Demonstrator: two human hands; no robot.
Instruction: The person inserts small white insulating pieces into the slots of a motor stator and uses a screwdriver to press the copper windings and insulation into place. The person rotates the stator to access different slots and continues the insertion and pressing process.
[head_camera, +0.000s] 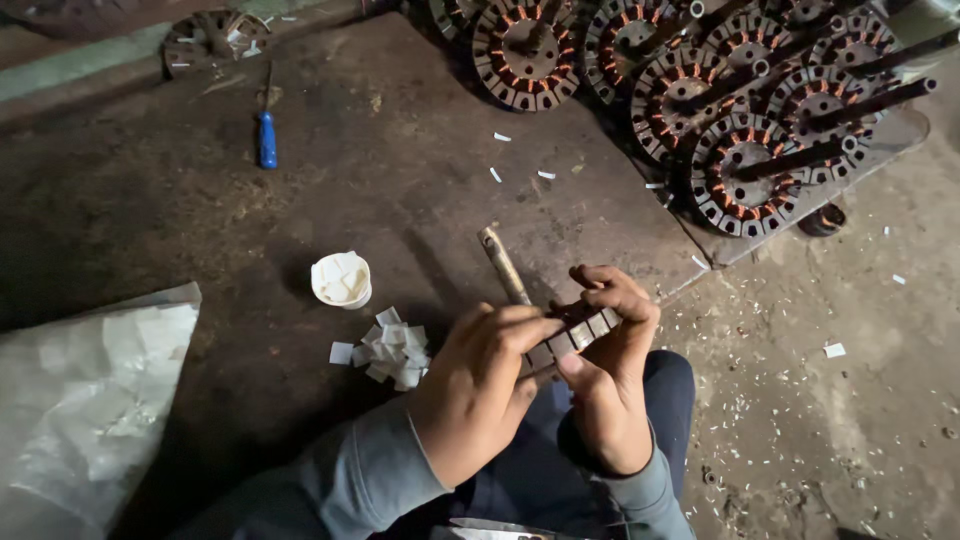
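Both my hands grip a round slotted metal stator core (572, 335) with a shaft (502, 265) that sticks up toward the far side. My left hand (480, 385) covers its near left side, fingers laid over the rim. My right hand (610, 370) holds the right side, with its fingertips curled onto the top edge. Most of the core is hidden by the hands. A pile of small white paper pieces (390, 348) lies just left of my left hand, and a small white cup (341, 279) filled with more pieces stands beyond it.
Several wound stators with copper coils and shafts (760, 100) are stacked at the back right on a dark board (420, 180). A blue-handled screwdriver (267, 135) lies at the back left. A clear plastic bag (85, 400) lies at the left. Paper scraps litter the floor (830, 400) at the right.
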